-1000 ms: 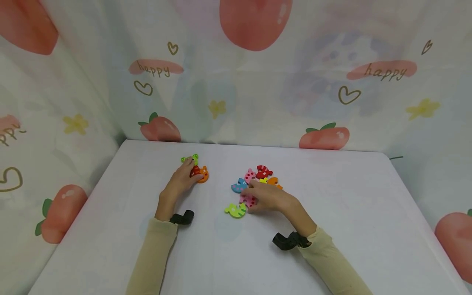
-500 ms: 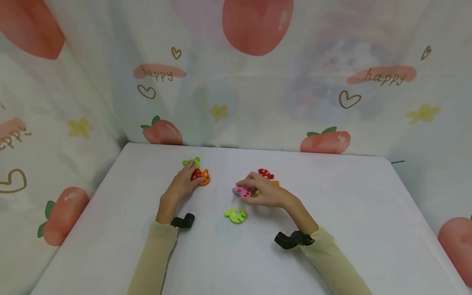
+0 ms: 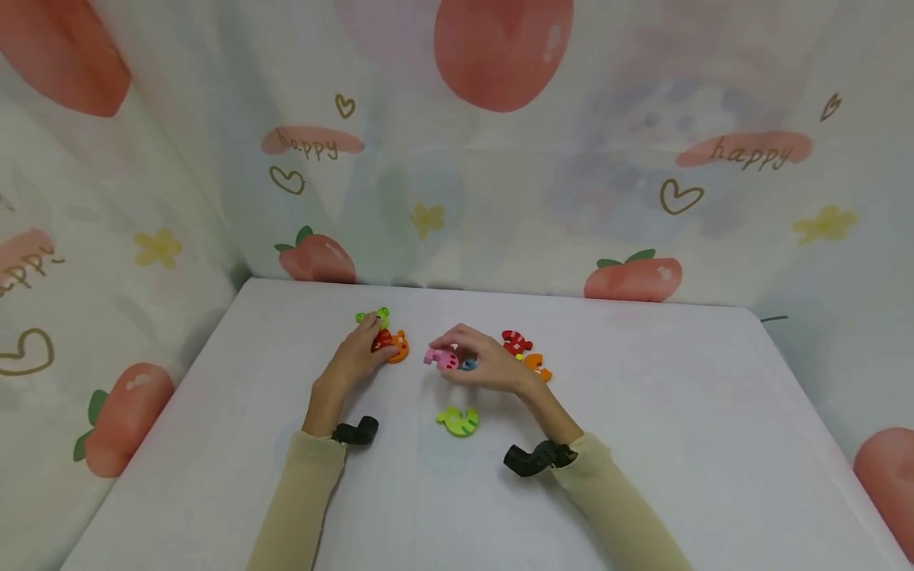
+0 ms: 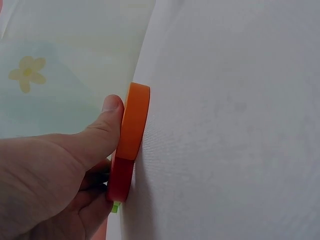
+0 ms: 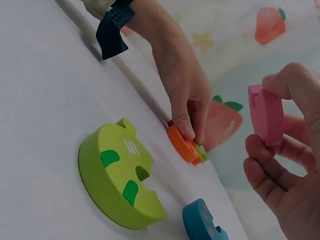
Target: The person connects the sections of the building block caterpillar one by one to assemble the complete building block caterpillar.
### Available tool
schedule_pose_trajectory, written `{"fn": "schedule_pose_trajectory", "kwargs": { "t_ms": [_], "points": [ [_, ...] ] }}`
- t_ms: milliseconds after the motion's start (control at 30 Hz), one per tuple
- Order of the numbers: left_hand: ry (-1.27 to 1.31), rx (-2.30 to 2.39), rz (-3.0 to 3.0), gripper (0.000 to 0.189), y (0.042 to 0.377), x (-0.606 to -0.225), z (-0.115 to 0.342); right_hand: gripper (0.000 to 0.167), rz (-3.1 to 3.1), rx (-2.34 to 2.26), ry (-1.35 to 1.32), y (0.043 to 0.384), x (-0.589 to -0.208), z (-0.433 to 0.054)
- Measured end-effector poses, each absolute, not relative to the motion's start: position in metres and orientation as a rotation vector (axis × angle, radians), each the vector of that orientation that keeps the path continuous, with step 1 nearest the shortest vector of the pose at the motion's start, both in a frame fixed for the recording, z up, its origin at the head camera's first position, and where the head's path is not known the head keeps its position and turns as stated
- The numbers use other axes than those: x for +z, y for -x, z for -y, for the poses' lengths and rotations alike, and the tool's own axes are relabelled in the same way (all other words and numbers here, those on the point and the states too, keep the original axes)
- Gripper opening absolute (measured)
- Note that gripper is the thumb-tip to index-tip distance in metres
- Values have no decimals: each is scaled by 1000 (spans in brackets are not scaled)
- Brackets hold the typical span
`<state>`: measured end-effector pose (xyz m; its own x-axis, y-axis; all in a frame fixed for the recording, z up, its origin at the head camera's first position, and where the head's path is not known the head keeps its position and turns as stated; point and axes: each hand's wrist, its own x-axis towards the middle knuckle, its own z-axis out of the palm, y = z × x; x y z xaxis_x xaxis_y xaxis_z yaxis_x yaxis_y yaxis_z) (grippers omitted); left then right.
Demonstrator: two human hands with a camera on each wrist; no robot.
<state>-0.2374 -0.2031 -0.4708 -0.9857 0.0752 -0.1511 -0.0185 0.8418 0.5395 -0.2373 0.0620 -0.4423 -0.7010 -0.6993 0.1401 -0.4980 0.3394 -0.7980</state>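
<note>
Dim, greyish, diffuse light dulls the white cloth-covered worktop (image 3: pixel 678 436) and pale, fruit-printed fabric backdrop (image 3: pixel 493 198) in the head view; a soft shadow lies below the right fingers (image 3: pixel 471 336). In the left wrist view, a broad, faint shadow falls beside the curved orange toy piece (image 4: pixel 134 122). The right wrist view renders the backdrop softly.

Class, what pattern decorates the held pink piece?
The pink piece has red spots, clearest in head view.
</note>
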Motion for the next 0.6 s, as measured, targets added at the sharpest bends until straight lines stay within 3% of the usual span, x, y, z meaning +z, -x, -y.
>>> {"fn": "schedule_pose_trajectory", "kwargs": {
  "t_ms": [233,600],
  "points": [
    [-26,835,-2853,75,237,-470,206,49,-2525,-1328,1076,256,-454,-41],
    [-109,835,-2847,75,238,-471,206,42,-2591,-1310,963,276,-478,9]
  ]
}}
